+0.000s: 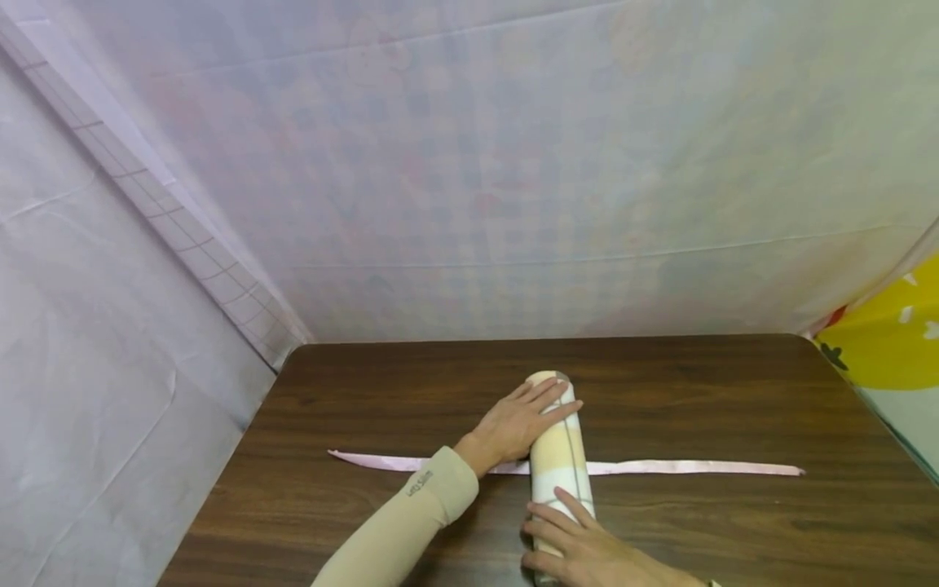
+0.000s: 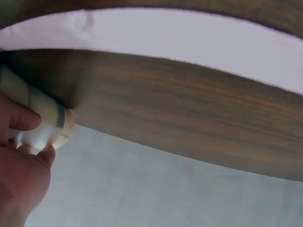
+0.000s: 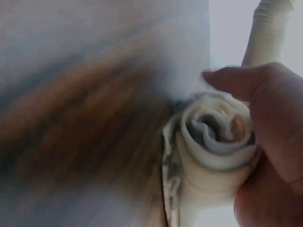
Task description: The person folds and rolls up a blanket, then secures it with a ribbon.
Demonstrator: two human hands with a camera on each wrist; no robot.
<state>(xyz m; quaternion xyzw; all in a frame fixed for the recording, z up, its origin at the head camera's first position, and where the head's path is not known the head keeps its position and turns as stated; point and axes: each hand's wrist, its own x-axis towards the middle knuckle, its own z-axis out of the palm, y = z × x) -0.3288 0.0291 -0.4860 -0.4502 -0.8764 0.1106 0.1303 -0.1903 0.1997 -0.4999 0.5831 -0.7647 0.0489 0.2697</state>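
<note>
One cloth roll, cream, white and pale yellow with grey lines, near end spiralled. Right hand rests on its near end, fingers spread; left hand, likewise spread, lies over the far end. Roll sits under both, on the dark desk, crossing a pink strip.

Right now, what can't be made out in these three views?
Head: the middle of the pink strip, hidden by the rolled cloth.
Head: part of the rolled cloth's near end, covered by the right hand.
Left wrist: both strip ends, cut off by the picture's edges.
Right wrist: the grain of the tabletop, lost to blur.
</note>
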